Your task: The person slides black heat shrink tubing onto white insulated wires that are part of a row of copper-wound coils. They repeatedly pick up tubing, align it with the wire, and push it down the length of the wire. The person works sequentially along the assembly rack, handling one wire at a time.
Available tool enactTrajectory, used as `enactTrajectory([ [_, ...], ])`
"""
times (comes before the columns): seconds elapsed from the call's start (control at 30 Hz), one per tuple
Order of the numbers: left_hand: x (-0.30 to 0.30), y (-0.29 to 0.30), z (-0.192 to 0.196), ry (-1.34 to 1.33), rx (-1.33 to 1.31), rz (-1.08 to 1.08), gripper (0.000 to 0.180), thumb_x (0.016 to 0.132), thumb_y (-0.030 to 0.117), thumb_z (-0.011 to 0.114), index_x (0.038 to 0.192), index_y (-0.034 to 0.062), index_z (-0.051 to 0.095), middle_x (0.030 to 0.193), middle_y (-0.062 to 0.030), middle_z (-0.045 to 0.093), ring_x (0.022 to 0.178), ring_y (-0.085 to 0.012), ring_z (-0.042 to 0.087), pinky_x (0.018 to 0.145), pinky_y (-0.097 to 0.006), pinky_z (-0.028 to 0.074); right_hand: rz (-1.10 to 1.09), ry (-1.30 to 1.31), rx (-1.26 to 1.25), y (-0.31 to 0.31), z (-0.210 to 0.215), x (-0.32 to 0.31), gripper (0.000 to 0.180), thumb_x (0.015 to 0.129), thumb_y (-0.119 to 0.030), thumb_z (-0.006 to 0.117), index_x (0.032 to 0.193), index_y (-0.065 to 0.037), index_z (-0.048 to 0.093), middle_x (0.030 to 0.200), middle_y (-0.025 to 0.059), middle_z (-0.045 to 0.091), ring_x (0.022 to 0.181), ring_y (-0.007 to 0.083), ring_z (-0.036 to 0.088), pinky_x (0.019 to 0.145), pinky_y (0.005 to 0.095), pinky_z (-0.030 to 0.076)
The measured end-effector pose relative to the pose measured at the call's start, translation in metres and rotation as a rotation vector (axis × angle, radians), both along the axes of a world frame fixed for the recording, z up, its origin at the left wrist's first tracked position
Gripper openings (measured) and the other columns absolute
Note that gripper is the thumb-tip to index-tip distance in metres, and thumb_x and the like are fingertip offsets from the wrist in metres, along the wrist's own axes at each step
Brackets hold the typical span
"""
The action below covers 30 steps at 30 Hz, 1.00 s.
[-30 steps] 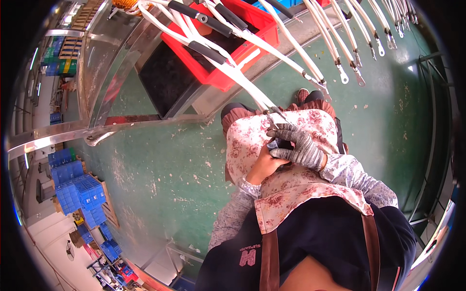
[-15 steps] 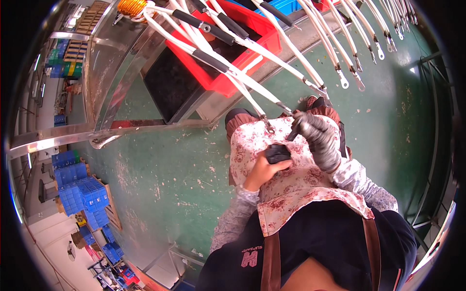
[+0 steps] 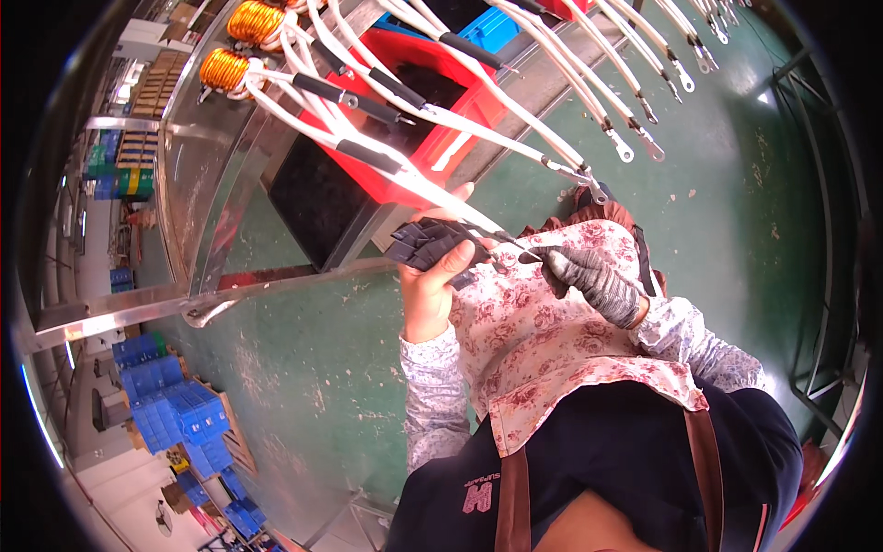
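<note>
My bare left hand [image 3: 430,285] is closed around a bunch of short black sleeve pieces [image 3: 421,243], which look like heat-shrink tubing. Its fingers also reach around a white-sleeved cable [image 3: 430,189] that slants down from the upper left. On my right hand [image 3: 596,279] is a grey knitted glove. Its fingertips pinch at the dark lower end of that cable, where the ring terminal is mostly hidden. Whether a sleeve piece is also in that pinch is too small to tell. Farther up, a black sleeve [image 3: 368,155] sits around the same cable.
Orange copper-wound coils [image 3: 225,70] rest at the upper left, their white leads fanning out over the metal bench edge. A red bin [image 3: 391,191] and a blue bin [image 3: 483,35] stand behind the leads. Blue crates [image 3: 189,412] are stacked on the floor at left.
My left hand has moved up and left with the black sleeve pieces, reaching the cable. My right hand has shifted slightly down, still at the cable's end. The view has shifted, showing more coils.
</note>
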<state>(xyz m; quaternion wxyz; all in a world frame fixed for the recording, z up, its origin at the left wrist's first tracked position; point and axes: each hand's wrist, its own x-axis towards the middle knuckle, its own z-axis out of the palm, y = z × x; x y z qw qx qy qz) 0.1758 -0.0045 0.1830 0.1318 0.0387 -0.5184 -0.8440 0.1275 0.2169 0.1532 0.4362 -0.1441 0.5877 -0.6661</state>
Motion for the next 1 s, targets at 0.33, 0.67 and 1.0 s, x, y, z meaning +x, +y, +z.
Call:
enactTrajectory([
  [0.33, -0.015, -0.018, -0.002, 0.038, 0.043, 0.037, 0.040, 0.081, 0.012, 0.067, 0.116, 0.0059, 0.048, 0.120, -0.0268, 0.052, 0.077, -0.0264, 0.066, 0.063, -0.035, 0.058, -0.133, -0.046, -0.112, 0.002, -0.006, 0.012, 0.036, 0.094, -0.024, 0.055, 0.123, -0.002, 0.057, 0.099, -0.0032, 0.060, 0.079, 0.0051, 0.047, 0.072, 0.0202, 0.042],
  [0.67, -0.011, -0.009, 0.002, 0.060, 0.149, 0.061, 0.031, 0.082, 0.006, 0.066, 0.108, 0.0061, 0.049, 0.108, -0.0211, 0.056, 0.073, -0.0258, 0.066, 0.059, -0.035, 0.056, -0.182, -0.023, -0.128, -0.012, -0.002, 0.021, 0.042, 0.095, -0.030, 0.053, 0.124, -0.001, 0.055, 0.088, 0.0023, 0.061, 0.074, 0.0073, 0.052, 0.070, 0.0238, 0.046],
  [1.0, -0.009, -0.012, 0.000, 0.038, 0.150, 0.060, 0.031, 0.083, 0.004, 0.064, 0.108, 0.0070, 0.047, 0.103, -0.0195, 0.055, 0.072, -0.0258, 0.066, 0.059, -0.034, 0.055, -0.245, 0.970, 0.124, -0.054, -0.006, -0.002, 0.041, 0.097, -0.038, 0.045, 0.098, 0.000, 0.059, 0.068, 0.0080, 0.054, 0.062, 0.0153, 0.055, 0.059, 0.0294, 0.046],
])
